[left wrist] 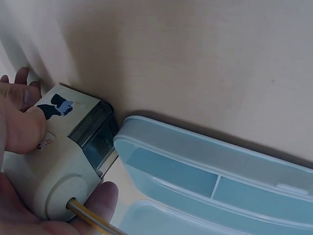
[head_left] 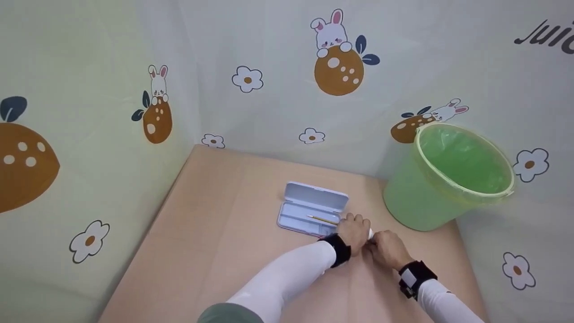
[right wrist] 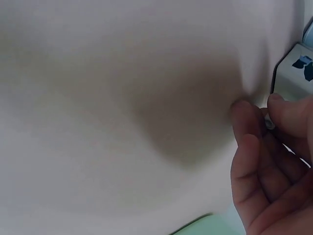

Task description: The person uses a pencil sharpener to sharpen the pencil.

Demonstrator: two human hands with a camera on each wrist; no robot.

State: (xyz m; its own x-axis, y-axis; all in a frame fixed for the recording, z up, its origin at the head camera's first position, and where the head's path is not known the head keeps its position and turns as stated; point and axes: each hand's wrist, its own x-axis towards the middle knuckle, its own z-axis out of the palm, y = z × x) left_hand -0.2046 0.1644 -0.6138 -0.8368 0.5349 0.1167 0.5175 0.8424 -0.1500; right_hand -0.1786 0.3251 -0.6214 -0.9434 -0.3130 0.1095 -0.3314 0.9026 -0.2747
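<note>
My left hand point(head_left: 354, 233) grips a small cream pencil sharpener point(left wrist: 58, 147) with dark cartoon stickers and a dark see-through shavings drawer. A yellow pencil point(head_left: 323, 220) sticks out of the round hole in its front, pointing left over the pencil case. At the sharpener's back, my right hand point(head_left: 391, 249) pinches a small knob point(right wrist: 269, 122) between thumb and forefinger; most of the crank is hidden. An open light-blue pencil case point(head_left: 293, 216) lies just left of the hands, its lid tipped back. Dividers split its inside, seen closely in the left wrist view.
A green bin point(head_left: 406, 197) with a plastic liner stands at the table's back right corner, close beyond the right hand. The beige table point(head_left: 215, 202) meets patterned curtain-like walls at the back and left.
</note>
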